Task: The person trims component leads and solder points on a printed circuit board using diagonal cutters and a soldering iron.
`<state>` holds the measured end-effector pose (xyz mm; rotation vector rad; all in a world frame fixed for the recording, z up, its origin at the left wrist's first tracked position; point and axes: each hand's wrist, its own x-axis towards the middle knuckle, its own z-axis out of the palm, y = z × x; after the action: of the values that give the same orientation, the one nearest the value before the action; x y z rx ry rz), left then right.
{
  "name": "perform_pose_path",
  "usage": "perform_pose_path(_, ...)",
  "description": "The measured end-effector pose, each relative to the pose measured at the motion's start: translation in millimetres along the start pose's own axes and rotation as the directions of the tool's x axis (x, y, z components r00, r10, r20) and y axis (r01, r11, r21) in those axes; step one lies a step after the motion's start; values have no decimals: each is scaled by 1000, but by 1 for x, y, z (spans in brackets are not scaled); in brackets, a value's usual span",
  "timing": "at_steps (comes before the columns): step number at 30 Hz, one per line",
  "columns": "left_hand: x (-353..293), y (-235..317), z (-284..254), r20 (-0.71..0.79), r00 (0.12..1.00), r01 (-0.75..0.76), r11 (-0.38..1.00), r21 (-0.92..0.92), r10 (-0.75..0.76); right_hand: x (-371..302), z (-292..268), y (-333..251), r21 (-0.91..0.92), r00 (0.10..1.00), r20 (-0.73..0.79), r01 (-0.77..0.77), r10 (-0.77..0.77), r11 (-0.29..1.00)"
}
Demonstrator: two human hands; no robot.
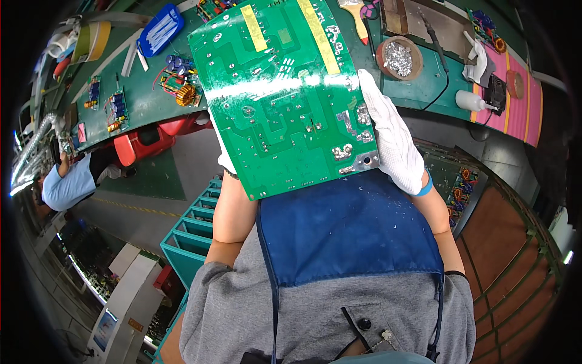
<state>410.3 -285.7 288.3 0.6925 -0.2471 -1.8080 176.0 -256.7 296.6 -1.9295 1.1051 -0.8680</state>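
A large green circuit board (pixel 276 142) is held up in front of me between both hands, its solder side facing me. Strips of yellow tape (pixel 320 39) run along its upper part, and shiny solder patches line its right side. My right hand (pixel 394 139), in a white glove, presses along the board's right edge with fingers stretched upward together. On the left edge, my left hand (pixel 223 145) is gloved too and mostly hidden behind the board, so its fingers do not show. Below the board hangs my blue apron (pixel 351 230).
On the green bench lie a bowl of solder bits (pixel 398 59), a soldering iron (pixel 429 27), a brush (pixel 356 18), a white bottle (pixel 470 101), a blue dustpan (pixel 160 30) and components (pixel 179 85). A red stool (pixel 142 144) and teal rack (pixel 194 224) stand left. Another person (pixel 70 182) works far left.
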Motion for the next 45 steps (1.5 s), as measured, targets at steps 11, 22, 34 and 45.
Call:
perform_pose_path(11,0,-2,-1,-29,999,-40,999,-26,39,-1,-1,1,-11,999,-19,32,-32,999)
perform_pose_path(22,-8,3,-1,-68,995,-78,996,-47,75,-3,0,-1,-71,994,-54,91,-94,993)
perform_pose_path(34,-12,6,-3,-129,987,-104,992,-70,94,-4,1,-2,-36,994,-41,98,-100,995)
perform_pose_path(45,-18,3,0,-182,978,-119,989,-89,101,-7,2,-2,-61,988,-60,137,-141,989)
